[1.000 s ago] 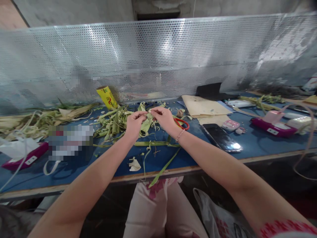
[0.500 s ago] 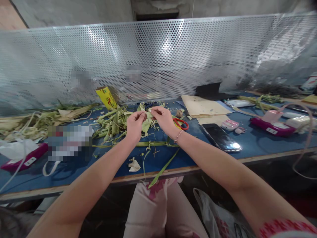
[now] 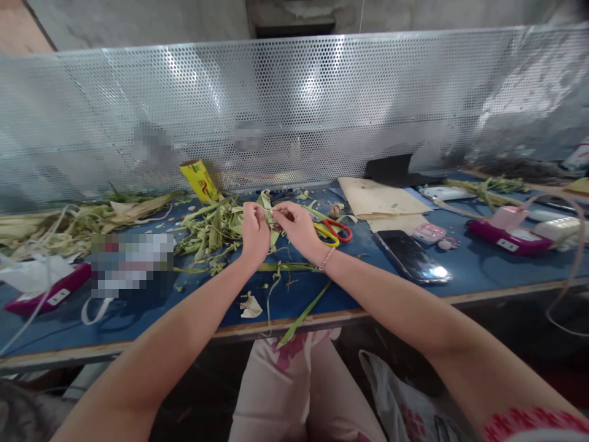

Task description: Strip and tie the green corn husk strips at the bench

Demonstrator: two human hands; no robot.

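Note:
My left hand (image 3: 256, 232) and my right hand (image 3: 300, 231) meet over the blue table, fingers pinched together around a pale green leafy piece (image 3: 273, 238). It looks like a husk or leaf; its upper part lies between my fingertips and is partly hidden by them. A heap of green and yellowish plant scraps (image 3: 212, 234) lies to the left of my left hand. Scissors with red and yellow handles (image 3: 339, 231) rest just beyond my right wrist. Closer to me, a long green stalk (image 3: 289, 267) lies across the table.
A phone (image 3: 409, 255), a pink case (image 3: 429, 232) and tan paper (image 3: 368, 197) lie to the right. On the left are a yellow box (image 3: 200, 182), dry husks (image 3: 27, 230) and a magenta power strip (image 3: 73, 283). A perforated metal screen (image 3: 294, 92) rises behind.
My hands have drawn closer together, the right moving left and slightly down. More of the scissors' yellow handle shows now.

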